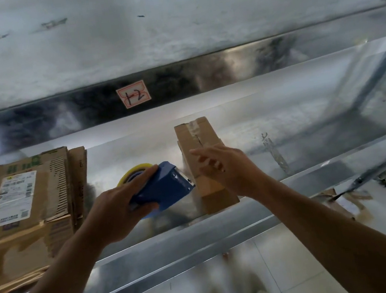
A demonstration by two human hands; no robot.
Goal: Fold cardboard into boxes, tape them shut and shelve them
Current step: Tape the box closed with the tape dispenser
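Note:
A small brown cardboard box (197,143), taped along its top seam, lies on the shiny metal shelf (297,136). My right hand (225,169) hovers over the box's near half with its fingers spread and relaxed, holding nothing. My left hand (118,206) grips a blue tape dispenser (166,190) with a yellowish tape roll (132,172), just left of the box. The dispenser's front end sits close to the box's left side; I cannot tell whether they touch.
A stack of flattened cardboard (22,207) with a white shipping label lies on the shelf's left part. The upper shelf's front edge carries a tag marked 12 (134,96). Cardboard scraps (343,202) lie on the tiled floor (206,281) below right.

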